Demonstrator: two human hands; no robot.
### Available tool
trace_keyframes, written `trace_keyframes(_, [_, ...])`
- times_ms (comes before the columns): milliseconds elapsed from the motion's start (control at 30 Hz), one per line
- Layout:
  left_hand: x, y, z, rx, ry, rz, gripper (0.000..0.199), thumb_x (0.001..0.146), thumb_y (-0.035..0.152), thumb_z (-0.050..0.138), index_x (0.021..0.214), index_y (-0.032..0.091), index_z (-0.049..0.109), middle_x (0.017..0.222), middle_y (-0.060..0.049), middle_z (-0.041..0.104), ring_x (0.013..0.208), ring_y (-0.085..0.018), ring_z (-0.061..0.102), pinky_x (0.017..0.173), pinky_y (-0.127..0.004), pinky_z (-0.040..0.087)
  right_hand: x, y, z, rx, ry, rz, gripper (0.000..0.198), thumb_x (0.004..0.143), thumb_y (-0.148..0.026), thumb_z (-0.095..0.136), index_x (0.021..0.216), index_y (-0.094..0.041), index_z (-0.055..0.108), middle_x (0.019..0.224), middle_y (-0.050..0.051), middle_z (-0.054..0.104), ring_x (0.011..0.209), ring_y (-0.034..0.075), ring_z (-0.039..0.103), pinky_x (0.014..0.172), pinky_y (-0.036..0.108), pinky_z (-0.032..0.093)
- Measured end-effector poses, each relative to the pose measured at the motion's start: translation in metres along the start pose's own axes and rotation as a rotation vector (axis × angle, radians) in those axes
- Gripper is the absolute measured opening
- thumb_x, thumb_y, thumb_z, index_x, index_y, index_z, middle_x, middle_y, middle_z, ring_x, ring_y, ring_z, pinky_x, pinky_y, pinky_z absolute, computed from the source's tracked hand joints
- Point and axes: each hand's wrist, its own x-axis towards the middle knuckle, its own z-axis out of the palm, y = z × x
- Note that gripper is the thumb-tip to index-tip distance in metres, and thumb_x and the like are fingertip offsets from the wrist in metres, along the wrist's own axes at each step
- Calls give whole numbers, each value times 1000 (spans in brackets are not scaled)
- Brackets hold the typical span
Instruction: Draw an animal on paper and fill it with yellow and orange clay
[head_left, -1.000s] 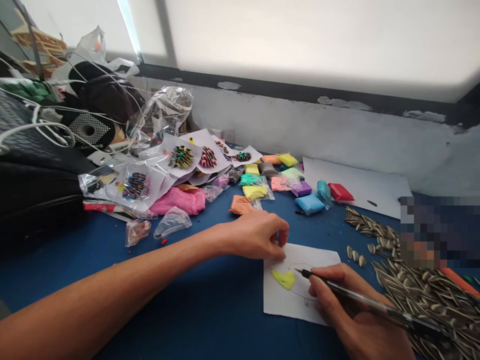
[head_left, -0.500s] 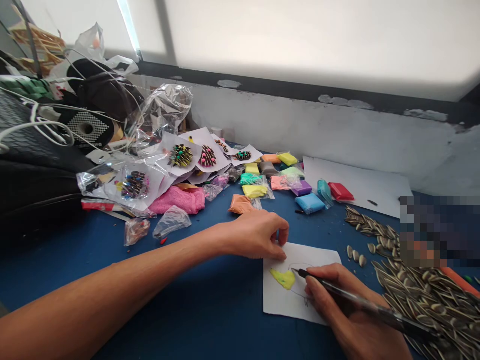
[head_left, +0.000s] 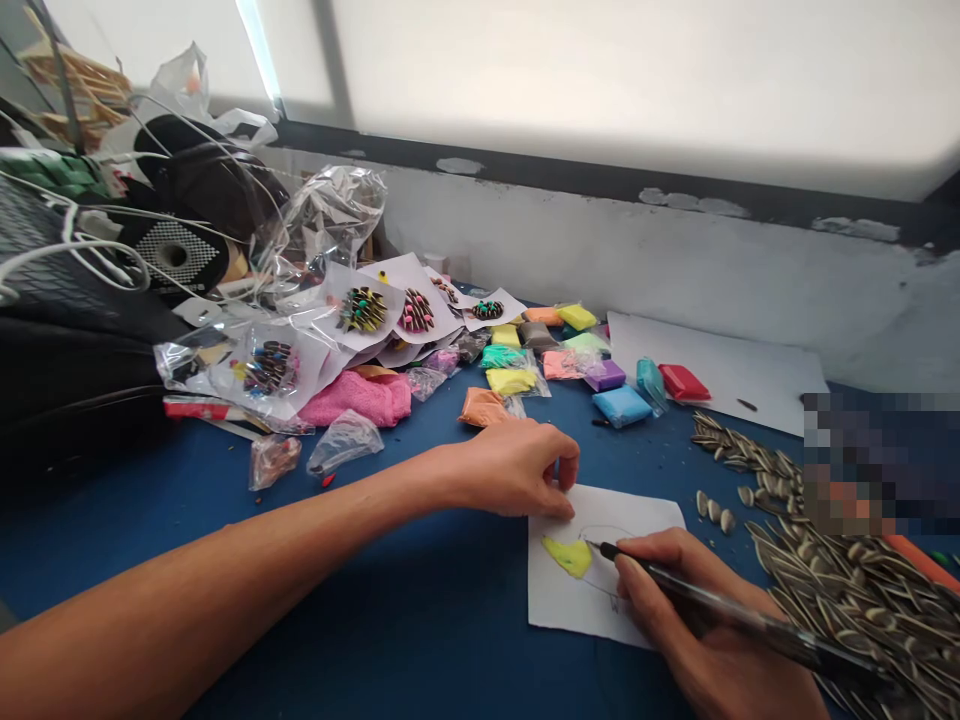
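Observation:
A small white sheet of paper lies on the blue table, bearing a thin outlined drawing and a flat patch of yellow clay. At its top left corner, my left hand has its fingers curled and the thumb pressed down, holding the sheet in place. A dark pen is gripped in my right hand, its tip at the drawn outline just right of the yellow clay. Part of the drawing and the sheet's lower right corner are hidden by my right hand.
Sunflower seeds are heaped at the right. Several coloured clay packs lie behind the sheet, beside a larger white sheet. Seed-covered pieces on papers, a pink towel and plastic bags fill the left back.
The pen tip has shifted very slightly to the right and down, along with my right hand. My left hand keeps its place on the paper.

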Motion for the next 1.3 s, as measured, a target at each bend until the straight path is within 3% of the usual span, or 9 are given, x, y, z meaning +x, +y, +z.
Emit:
trace_keyframes(300, [0,-2,1,-17,-1,4,20,71,33,72,82,18,64,72,3,62,63,-11,54,55,-22,36,0,6,0,-77,33,26,7,89,-34,60,89,-28,64,75,-8,72,62,10,69,54,13,52])
trace_keyframes(733, [1,-2,1,-10,-4,-1,20,71,33,71,82,18,64,71,3,61,63,-11,54,54,-22,34,0,3,0,-67,-1,44,11,89,-37,59,86,-27,63,67,-6,66,50,9,60,46,16,47])
trace_keyframes(933, [1,-2,1,3,-5,0,22,72,35,71,84,18,65,75,2,64,65,-12,55,57,-24,34,1,1,-1,-58,-17,19,8,90,-33,59,86,-27,63,71,-7,69,60,9,66,54,13,50])
trace_keyframes(1300, [1,-3,1,-2,-9,-2,22,72,35,70,84,18,64,75,1,63,64,-12,54,55,-23,34,-3,7,-4,-120,50,36,13,88,-38,59,87,-27,66,76,-4,73,63,13,70,51,18,53])
